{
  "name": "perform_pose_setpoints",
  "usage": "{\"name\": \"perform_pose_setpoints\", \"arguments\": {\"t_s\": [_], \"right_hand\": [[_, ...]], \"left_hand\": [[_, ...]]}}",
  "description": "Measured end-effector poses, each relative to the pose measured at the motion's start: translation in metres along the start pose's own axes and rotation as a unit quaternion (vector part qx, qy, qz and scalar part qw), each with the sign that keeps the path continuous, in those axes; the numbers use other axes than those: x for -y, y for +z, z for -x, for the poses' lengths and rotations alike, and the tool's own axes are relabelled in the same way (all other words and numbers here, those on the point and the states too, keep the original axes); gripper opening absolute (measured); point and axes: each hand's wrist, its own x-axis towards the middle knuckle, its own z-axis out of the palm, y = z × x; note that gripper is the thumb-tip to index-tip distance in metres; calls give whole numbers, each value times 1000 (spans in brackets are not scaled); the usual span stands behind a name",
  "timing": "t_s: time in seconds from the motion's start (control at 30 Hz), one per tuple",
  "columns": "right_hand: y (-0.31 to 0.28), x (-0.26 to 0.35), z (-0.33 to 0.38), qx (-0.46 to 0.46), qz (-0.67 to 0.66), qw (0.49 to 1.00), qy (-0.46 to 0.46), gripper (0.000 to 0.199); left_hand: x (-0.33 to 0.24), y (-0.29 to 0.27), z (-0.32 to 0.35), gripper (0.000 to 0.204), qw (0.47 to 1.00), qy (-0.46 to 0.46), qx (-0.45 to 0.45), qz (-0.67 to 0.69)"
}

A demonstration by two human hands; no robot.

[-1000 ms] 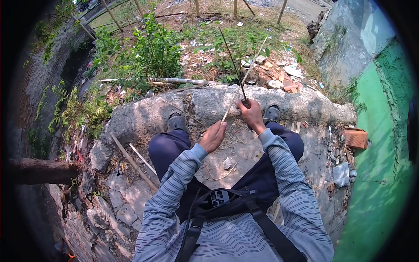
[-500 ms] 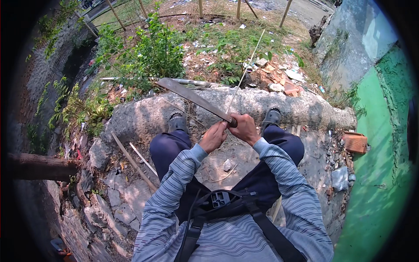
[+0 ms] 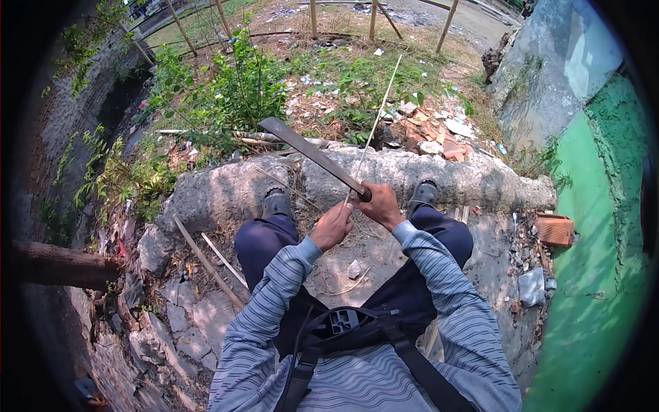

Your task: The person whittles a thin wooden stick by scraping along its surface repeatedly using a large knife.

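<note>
Right hand [image 3: 382,204] closed on the machete [image 3: 310,154] handle at frame centre — blade angles toward upper left. Left hand [image 3: 333,225] grips a thin stick [image 3: 374,127] running upward over the concrete ledge [image 3: 226,192].

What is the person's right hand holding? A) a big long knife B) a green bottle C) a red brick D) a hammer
A: the right hand is closed around the handle of a long dark blade that points up and to the left, while the left hand holds a thin pale stick next to it.
</note>
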Motion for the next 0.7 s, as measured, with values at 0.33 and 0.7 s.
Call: {"name": "perform_pose_setpoints", "arguments": {"t_s": [0.33,0.7], "right_hand": [[-2,-2,-1,-41,-38,997,-52,22],[-3,-10,3,-13,-18,999,-42,26]], "left_hand": [[-8,-8,-6,38,999,30,-11,26],[-21,-26,-22,36,919,-254,176,245]]}}
